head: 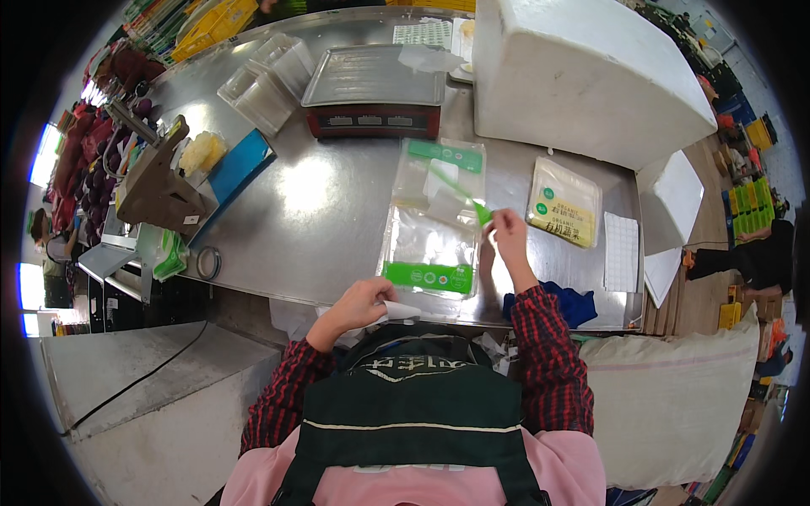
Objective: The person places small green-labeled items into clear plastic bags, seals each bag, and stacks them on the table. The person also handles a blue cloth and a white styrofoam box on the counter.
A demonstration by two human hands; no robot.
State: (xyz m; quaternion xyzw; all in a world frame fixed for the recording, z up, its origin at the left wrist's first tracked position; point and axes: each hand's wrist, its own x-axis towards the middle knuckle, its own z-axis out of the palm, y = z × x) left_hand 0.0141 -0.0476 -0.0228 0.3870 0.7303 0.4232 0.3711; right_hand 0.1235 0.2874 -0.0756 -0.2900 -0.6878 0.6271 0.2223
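Clear plastic bags with green printed bands (430, 243) lie flat on the steel table (285, 240) before me. My right hand (511, 237) pinches a green-edged corner of a clear plastic bag (482, 214) over the right side of these bags. At the table's front edge, my left hand (362, 305) holds a piece of white paper or film (401, 311) between thumb and fingers. Printed plastic bags with a yellow band (565, 202) lie to the right, beside a sheet of white labels (621, 252). A crumpled blue cloth (567, 305) rests near my right sleeve.
A scale with a metal pan (374, 76) stands at the back, beside clear plastic trays (269, 82). White foam boxes (588, 82) occupy the right rear. At left are a bag-sealing device (161, 180), a blue box (240, 166) and a tape roll (208, 262).
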